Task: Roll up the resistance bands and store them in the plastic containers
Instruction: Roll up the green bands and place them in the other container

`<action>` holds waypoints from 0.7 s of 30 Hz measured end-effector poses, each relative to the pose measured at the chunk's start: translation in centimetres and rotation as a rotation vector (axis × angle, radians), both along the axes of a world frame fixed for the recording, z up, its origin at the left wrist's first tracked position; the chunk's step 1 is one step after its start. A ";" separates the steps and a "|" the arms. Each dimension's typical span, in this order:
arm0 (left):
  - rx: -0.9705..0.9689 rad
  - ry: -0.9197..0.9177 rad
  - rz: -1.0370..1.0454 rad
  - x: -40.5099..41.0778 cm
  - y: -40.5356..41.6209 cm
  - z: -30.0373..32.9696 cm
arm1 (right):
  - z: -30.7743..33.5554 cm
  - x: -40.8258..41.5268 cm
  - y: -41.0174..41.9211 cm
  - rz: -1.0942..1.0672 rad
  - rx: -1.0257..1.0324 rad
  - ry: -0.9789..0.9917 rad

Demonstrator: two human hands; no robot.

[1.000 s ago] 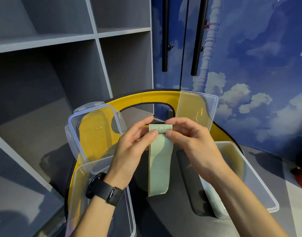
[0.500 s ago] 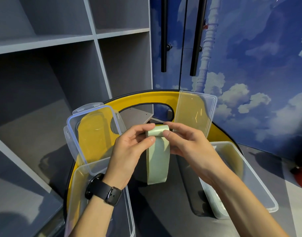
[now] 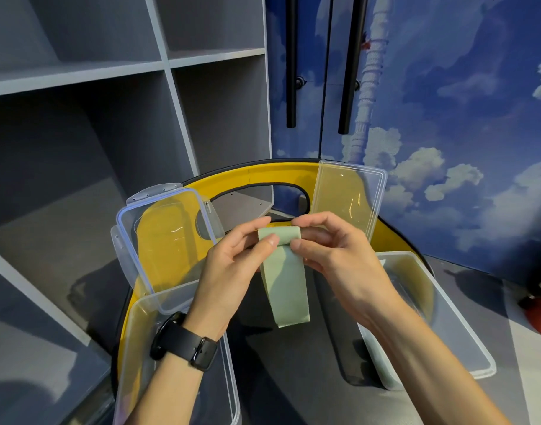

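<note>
at the far left a clear rectangular plastic container sits open at the table edge, its clear snap-lock lid propped upright behind it. next, the left hand, with a black wristwatch on the wrist, pinches the left end of the small roll at the top of a pale green flat resistance band, thumb in front and fingers behind. the band's loose tail hangs straight down over the dark table. the right hand pinches the roll's right end the same way. behind it stands a second clear lid; at the right lies another open clear container.

the step in hand looks like rolling, only just begun. next, i judge, both thumbs need to turn the roll downward evenly, keeping the edges aligned, until the tail is taken up.
</note>
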State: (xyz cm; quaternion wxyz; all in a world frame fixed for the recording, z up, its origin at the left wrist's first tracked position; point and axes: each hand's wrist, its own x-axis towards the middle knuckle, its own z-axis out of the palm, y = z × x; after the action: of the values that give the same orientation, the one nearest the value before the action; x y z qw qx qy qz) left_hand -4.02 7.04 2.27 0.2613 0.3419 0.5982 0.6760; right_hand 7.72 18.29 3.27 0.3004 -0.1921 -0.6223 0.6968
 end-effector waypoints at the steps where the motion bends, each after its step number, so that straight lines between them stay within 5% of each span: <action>1: -0.009 0.007 0.019 0.1 0.1 0.0 | -0.1 0.0 -0.1 0.001 0.003 0.005; 10: 0.065 -0.021 0.027 -0.1 -0.2 0.1 | -0.1 0.2 -0.1 0.062 -0.106 -0.056; 21: 0.046 0.077 0.056 0.6 0.4 -0.4 | -0.6 -0.4 -0.5 -0.054 0.020 -0.157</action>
State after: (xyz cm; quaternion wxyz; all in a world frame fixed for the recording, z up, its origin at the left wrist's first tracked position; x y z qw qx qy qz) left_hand -3.40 7.44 1.86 0.2110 0.3568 0.6016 0.6828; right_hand 7.33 17.83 2.63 0.2711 -0.2599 -0.6455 0.6651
